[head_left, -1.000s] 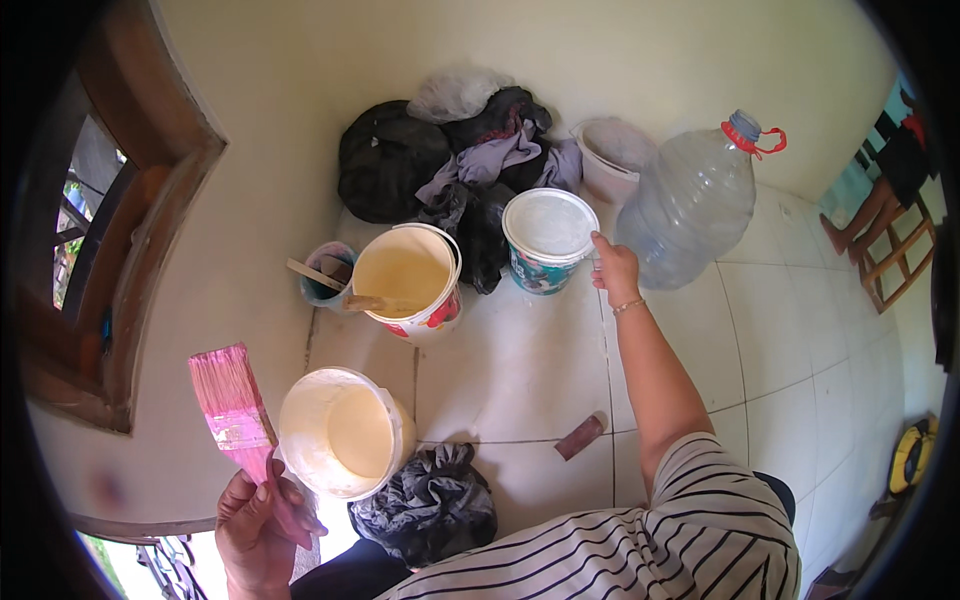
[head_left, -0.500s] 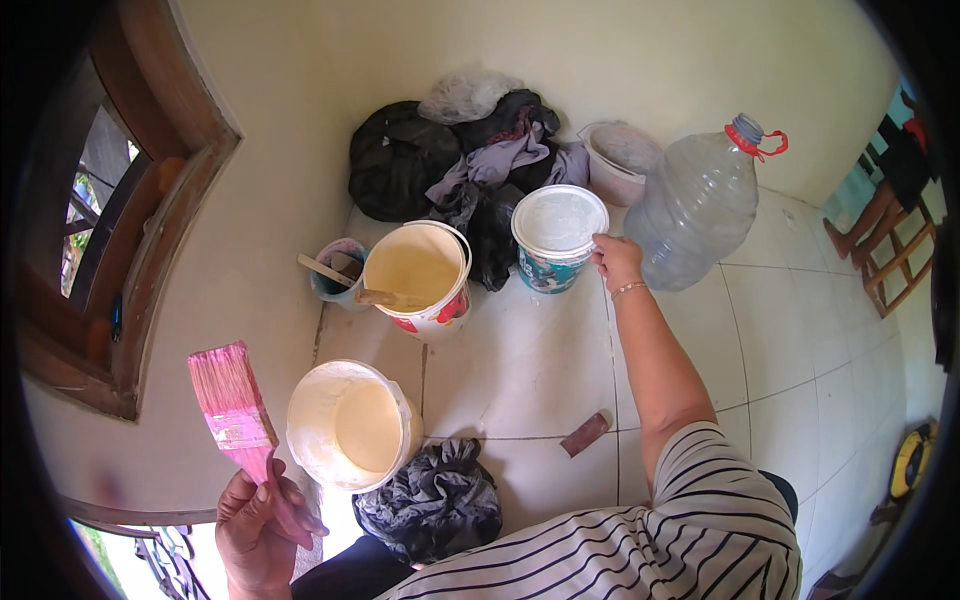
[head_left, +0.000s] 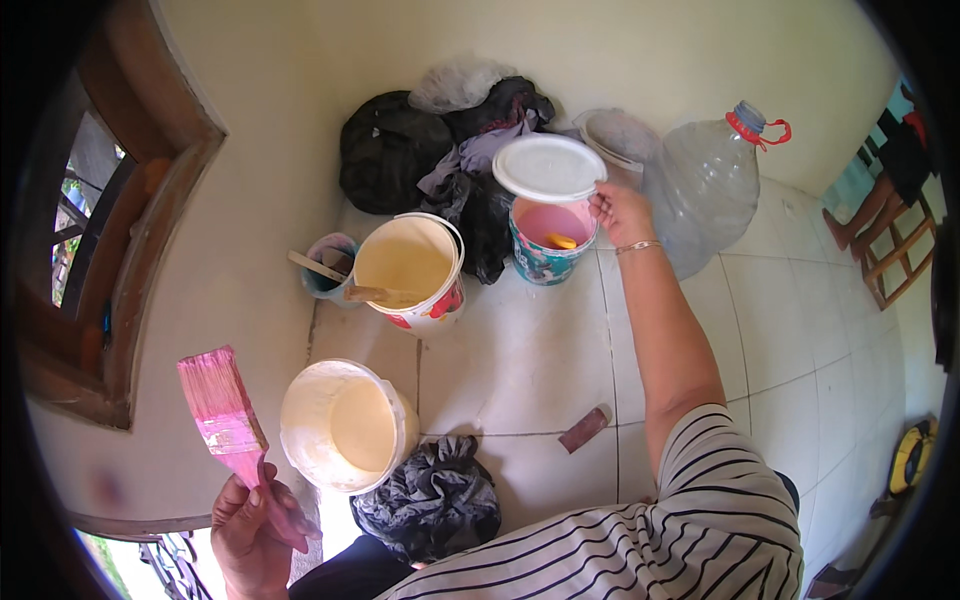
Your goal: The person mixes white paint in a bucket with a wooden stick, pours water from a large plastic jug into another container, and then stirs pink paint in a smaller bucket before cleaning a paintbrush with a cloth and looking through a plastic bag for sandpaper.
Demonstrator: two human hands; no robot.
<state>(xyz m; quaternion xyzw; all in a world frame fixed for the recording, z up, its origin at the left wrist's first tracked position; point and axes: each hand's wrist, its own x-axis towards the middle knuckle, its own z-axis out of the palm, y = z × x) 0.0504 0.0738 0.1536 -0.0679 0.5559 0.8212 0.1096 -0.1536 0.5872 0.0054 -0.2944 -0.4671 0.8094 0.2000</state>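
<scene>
Now the left hand [head_left: 255, 525] is closed around the handle of a wide pink brush [head_left: 225, 405], and its bristles point up. The right hand [head_left: 622, 215] pinches the right edge of a round white lid [head_left: 548, 168]. The lid is up over the back of a teal bucket [head_left: 548, 265], but I cannot tell if they touch. The bucket stands on the tile floor [head_left: 520, 375]. It is pink inside, with a small yellow thing [head_left: 561, 241] in it. A big clear bottle [head_left: 705, 195] is near the right hand, and a cream tub [head_left: 350, 425] is near the brush.
</scene>
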